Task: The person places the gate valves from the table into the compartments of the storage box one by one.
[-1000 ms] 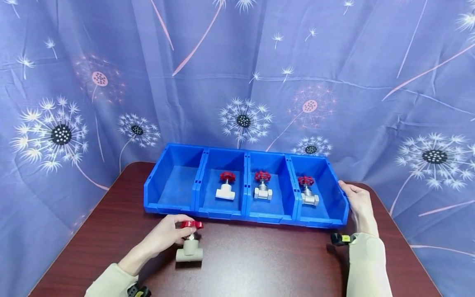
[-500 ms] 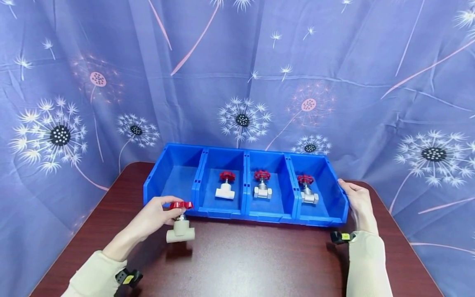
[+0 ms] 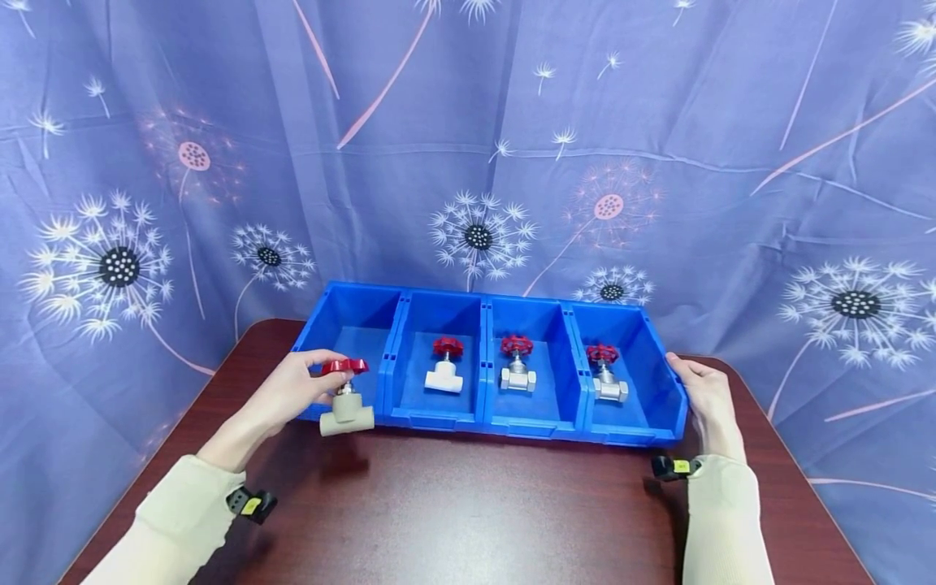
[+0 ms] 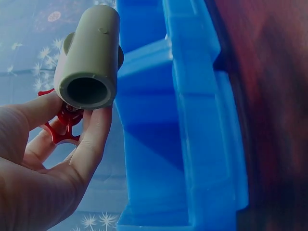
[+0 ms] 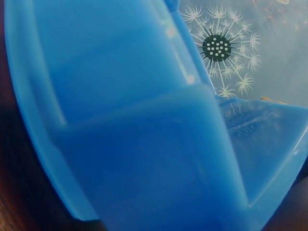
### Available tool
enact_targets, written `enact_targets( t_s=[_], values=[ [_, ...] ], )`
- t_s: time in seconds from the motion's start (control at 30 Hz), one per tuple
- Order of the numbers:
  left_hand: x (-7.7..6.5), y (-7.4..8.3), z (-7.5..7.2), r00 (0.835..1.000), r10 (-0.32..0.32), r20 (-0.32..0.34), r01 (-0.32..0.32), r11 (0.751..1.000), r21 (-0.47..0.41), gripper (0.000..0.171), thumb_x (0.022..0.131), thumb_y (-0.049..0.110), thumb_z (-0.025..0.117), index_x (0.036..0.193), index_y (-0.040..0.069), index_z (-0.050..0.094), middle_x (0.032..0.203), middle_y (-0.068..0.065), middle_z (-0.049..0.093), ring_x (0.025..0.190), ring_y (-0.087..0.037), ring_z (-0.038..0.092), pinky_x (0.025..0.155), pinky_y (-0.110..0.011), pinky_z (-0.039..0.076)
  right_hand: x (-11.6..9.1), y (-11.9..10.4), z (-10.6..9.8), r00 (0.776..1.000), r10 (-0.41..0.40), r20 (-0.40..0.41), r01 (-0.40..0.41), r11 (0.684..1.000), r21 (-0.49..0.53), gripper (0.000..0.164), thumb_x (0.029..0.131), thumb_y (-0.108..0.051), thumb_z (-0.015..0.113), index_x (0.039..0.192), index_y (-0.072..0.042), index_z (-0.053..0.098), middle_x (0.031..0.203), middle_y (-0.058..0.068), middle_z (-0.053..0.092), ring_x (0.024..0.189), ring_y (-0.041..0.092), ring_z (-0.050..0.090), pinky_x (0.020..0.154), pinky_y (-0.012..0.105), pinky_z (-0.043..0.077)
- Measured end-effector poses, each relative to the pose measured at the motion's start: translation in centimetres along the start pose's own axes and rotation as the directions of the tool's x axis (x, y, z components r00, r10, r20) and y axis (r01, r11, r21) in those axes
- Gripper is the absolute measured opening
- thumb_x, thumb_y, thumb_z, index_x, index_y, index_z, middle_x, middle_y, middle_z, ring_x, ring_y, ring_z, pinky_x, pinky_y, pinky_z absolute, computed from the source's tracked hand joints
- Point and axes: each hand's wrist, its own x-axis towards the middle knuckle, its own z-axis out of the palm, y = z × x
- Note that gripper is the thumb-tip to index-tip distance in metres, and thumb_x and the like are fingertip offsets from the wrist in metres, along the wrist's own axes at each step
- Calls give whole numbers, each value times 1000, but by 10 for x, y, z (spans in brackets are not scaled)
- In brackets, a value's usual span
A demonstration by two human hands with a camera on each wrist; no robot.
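Note:
My left hand [image 3: 281, 394] holds a beige plastic stop valve [image 3: 347, 416] by its red handwheel. The valve hangs pipe-end down in front of the leftmost blue bin [image 3: 358, 337], overlapping its front lip in the head view. In the left wrist view, thumb and fingers pinch the wheel behind the open-ended valve body [image 4: 91, 53]. At the other end of the row, my right hand [image 3: 708, 404] grips the outer side wall of the rightmost bin [image 3: 661, 382], thumb at the rim. Blue bin walls [image 5: 130, 168] fill most of the right wrist view.
A white valve [image 3: 444, 378] lies in the second bin. Metal valves with red wheels rest in the third bin [image 3: 517, 379] and the rightmost one [image 3: 609, 390]. The bins stand on a dark red-brown table [image 3: 468, 504] against a blue dandelion-print curtain [image 3: 380, 162].
The left hand has lifted the beige valve from near the tabletop and carried it forward and slightly left to the leftmost bin's front. The right hand stays on the bin wall.

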Motion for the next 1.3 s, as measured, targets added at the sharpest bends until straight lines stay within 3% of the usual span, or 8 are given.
enact_targets(
  t_s=[0.27,0.5,0.9,1.13,1.3],
  values=[
    [17,1,-12,1000,-2,-24,4,998,70,44,94,26,68,128,-1,60,106,-19,66,75,-23,69,79,-42,56,-1,0,0,1000,-4,14,4,1000,10,18,87,-35,75,73,-24,78,64,-9,67,58,6,62,54,21,52],
    [31,-1,-13,999,-7,-37,11,994,106,41,95,23,67,127,-1,61,110,-19,65,76,-22,69,81,-43,55,-2,-1,1,1000,-2,31,1,999,33,20,87,-35,76,75,-18,78,64,-6,67,56,8,62,53,23,52],
    [60,3,-17,1000,-25,-19,27,995,97,39,97,21,63,128,-3,59,113,-22,64,88,-24,65,82,-44,55,-3,-1,1,1000,-10,0,10,1000,-29,18,87,-37,75,74,-25,77,63,-11,66,57,5,61,54,21,51],
    [74,-1,-22,1000,-5,-16,6,994,106,35,99,15,59,127,-6,58,111,-24,62,91,-28,62,80,-44,56,-3,-2,3,1000,5,-1,-5,1000,12,14,86,-34,76,77,-24,78,67,-10,68,59,5,62,55,21,52],
    [86,-4,-20,999,-30,-22,32,996,89,36,99,16,59,128,-6,58,112,-23,60,88,-26,59,83,-46,54,-2,-3,1,1000,3,6,-3,1000,5,17,87,-34,75,76,-22,78,65,-9,67,57,6,62,54,22,52]
  ],
)
